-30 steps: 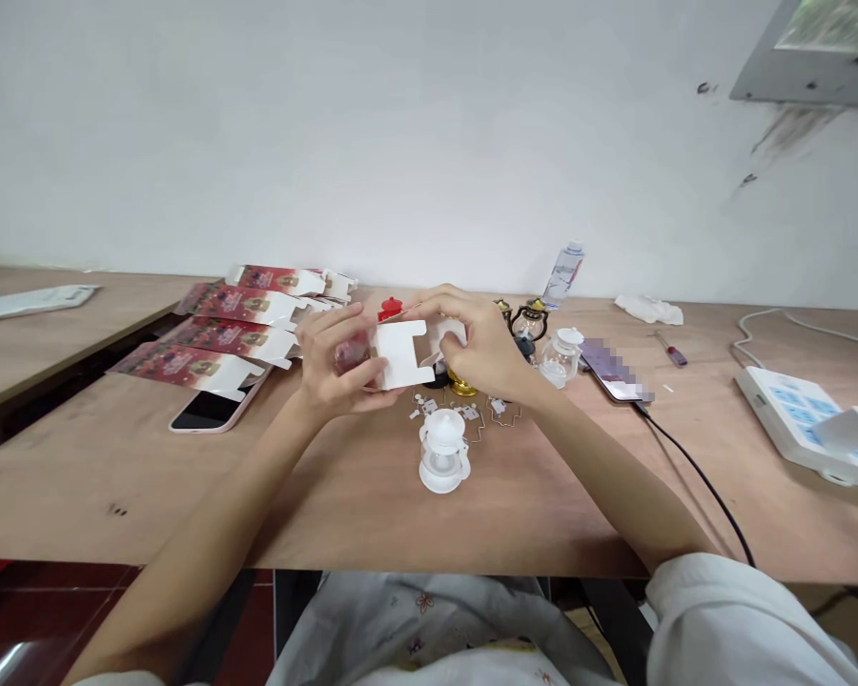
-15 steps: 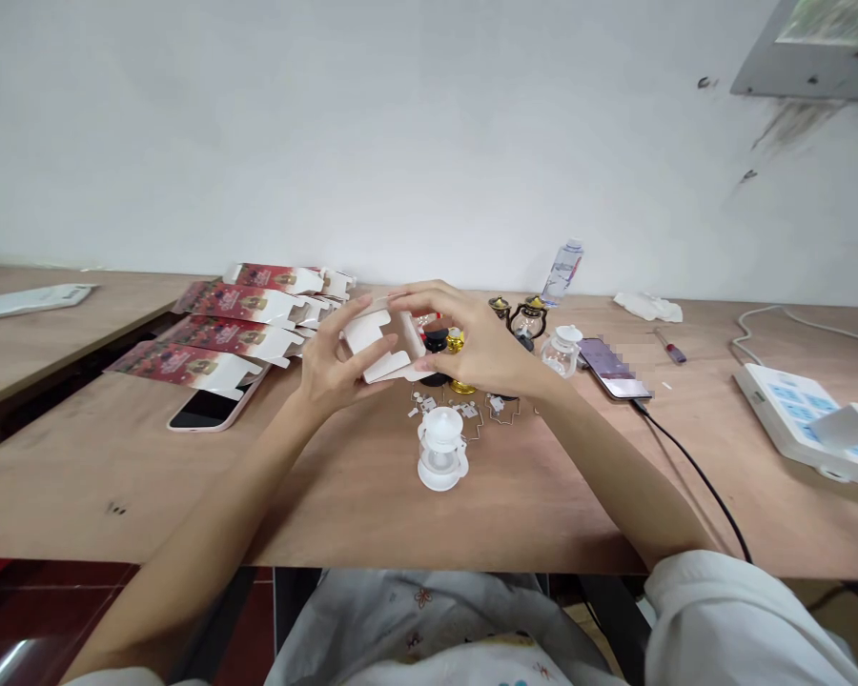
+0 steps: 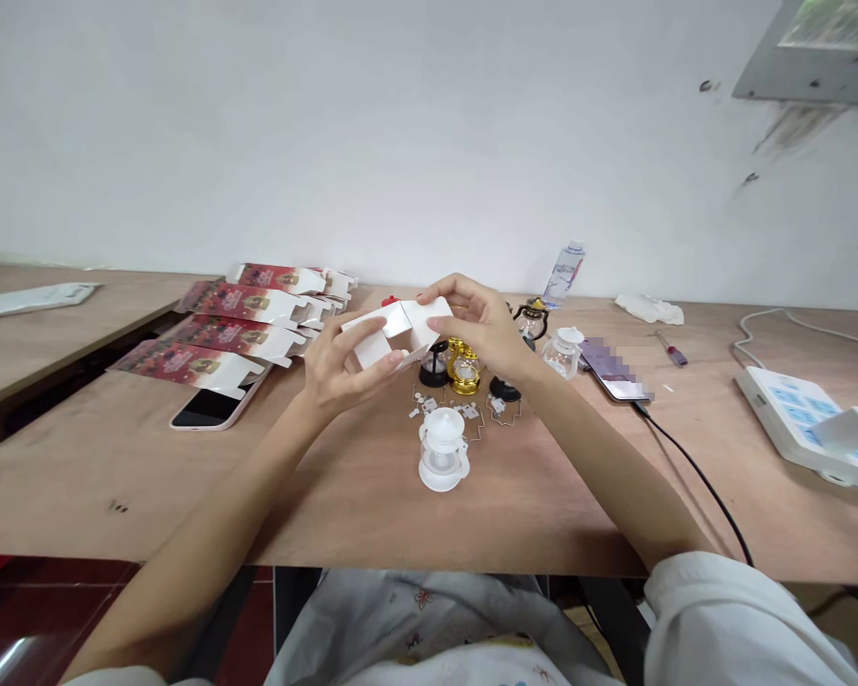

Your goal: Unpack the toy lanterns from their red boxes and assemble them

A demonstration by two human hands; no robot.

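Between my two hands, above the table, is a small white cardboard box [image 3: 398, 329] with its end flaps facing me. My left hand [image 3: 339, 367] grips its left side, thumb and fingers on the flaps. On the right, my right hand [image 3: 482, 324] pinches another flap between thumb and fingers. A white miniature lantern [image 3: 443, 450] stands upright on the table below the hands. Just behind the box are a gold lantern [image 3: 464, 370] and a black lantern [image 3: 435, 367], both partly hidden. Small metal and white parts [image 3: 464, 412] lie in front of them.
Flattened red printed boxes [image 3: 218, 335] lie at left, partly over a phone [image 3: 211, 408]. To the right are another white lantern [image 3: 563, 353], a second phone [image 3: 615, 370] on a cable, a screwdriver [image 3: 672, 350] and a power strip [image 3: 807, 419]. A clear bottle [image 3: 564, 273] stands near the wall.
The box has turned in my hands, and its flaps have folded inward over the opening. My right hand has shifted slightly right, so more of the gold lantern shows.
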